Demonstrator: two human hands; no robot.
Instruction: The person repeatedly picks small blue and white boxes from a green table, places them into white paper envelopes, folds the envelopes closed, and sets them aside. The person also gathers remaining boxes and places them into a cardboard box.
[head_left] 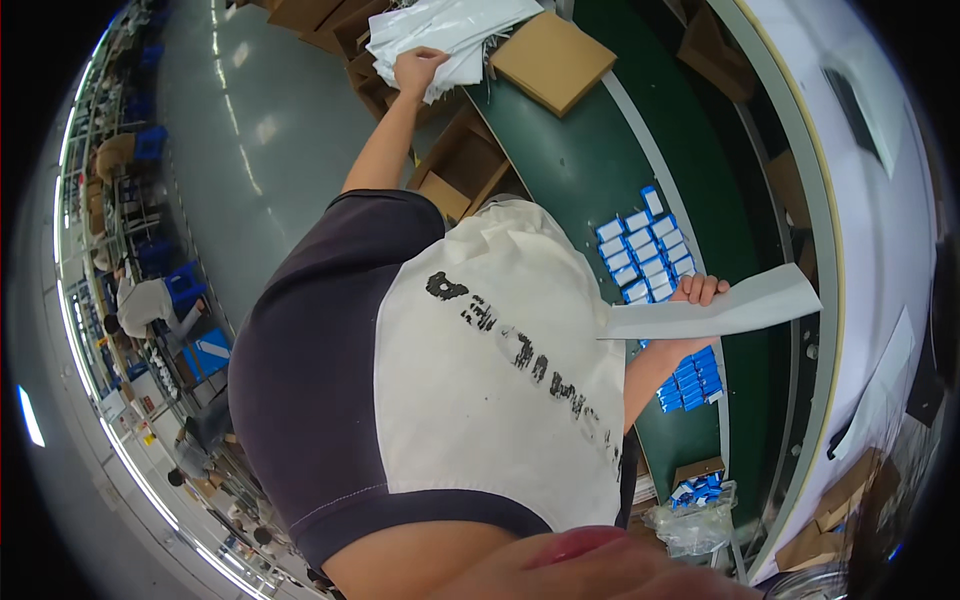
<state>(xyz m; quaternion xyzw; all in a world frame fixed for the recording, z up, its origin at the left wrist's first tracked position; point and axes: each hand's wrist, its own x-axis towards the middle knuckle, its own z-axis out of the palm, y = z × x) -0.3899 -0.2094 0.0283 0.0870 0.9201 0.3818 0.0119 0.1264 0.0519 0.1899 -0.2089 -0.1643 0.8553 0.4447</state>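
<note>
At the top, my left hand [419, 70] rests on a loose stack of flat white plastic bags [470, 38]. Its fingers are curled in, pinching the edge of a bag. My right hand [697, 291] is closed round a long flat white bag [735, 308], its fingertips showing above the upper edge. The bag juts out to the right, and part of my palm is hidden behind it. Just beyond that hand, rows of small blue-and-white boxes [643, 246] lie on the green work surface [555, 160]. More blue boxes [690, 382] sit nearer, below my right forearm.
A flat brown carton [553, 63] lies beside the bag stack. Open cardboard boxes [462, 165] stand left of the work surface. A small carton of blue pieces [697, 488] and clear plastic film [690, 525] are near right. A metal rail [815, 200] curves along the right.
</note>
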